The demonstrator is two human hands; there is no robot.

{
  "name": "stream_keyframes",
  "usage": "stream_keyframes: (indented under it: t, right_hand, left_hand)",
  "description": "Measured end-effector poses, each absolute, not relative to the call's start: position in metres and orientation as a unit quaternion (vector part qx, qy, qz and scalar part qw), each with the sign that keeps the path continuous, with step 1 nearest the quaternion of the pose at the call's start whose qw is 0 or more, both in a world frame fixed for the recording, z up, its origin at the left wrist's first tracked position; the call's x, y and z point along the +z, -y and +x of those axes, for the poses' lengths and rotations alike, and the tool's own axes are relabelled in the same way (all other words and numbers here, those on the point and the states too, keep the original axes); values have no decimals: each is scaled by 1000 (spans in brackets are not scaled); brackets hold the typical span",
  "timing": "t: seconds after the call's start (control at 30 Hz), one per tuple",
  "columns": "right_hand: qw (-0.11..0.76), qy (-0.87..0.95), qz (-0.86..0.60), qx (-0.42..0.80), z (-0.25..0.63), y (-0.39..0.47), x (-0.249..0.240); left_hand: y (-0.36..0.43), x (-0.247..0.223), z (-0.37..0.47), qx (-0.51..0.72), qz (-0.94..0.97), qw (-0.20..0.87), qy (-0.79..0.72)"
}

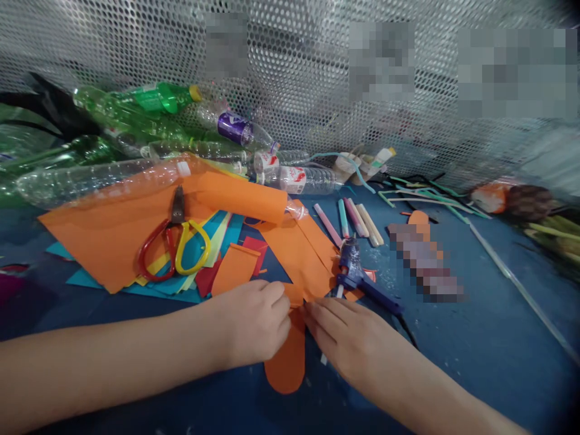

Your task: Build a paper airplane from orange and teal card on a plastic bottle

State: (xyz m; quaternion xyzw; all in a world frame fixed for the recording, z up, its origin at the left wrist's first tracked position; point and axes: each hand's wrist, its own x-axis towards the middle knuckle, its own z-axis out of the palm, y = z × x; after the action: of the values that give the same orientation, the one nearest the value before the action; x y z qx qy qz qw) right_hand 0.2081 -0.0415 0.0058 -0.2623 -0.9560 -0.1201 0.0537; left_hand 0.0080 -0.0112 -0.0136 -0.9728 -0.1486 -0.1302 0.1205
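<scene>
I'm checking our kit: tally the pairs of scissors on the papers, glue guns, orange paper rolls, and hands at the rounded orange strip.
Scissors: 1 pair
Glue gun: 1
Orange paper roll: 1
Hands: 2 (left hand, right hand) at the rounded orange strip
Total: 5

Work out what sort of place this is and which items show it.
Probably a craft work area: cut orange paper, red-and-yellow scissors and a blue glue gun share a blue surface.

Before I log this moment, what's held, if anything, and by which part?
Orange paper, apparently in the left hand, just above its rounded end; whether the right hand also holds it can't be told.
</scene>
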Motion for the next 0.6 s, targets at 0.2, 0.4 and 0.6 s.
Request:
stream_keyframes:
  t: [0.2,0.4,0.6]
  right_hand:
    - [105,944,-313,-19,210,28,4]
    - [125,899,-407,102,202,24,-8]
    - [134,878,-426,170,200,26,-7]
  left_hand:
    - [2,-12,9,-145,-974,101,139]
    - [-14,-3,2,-107,-983,-32,149]
    - [-28,6,-2,-94,-938,-224,249]
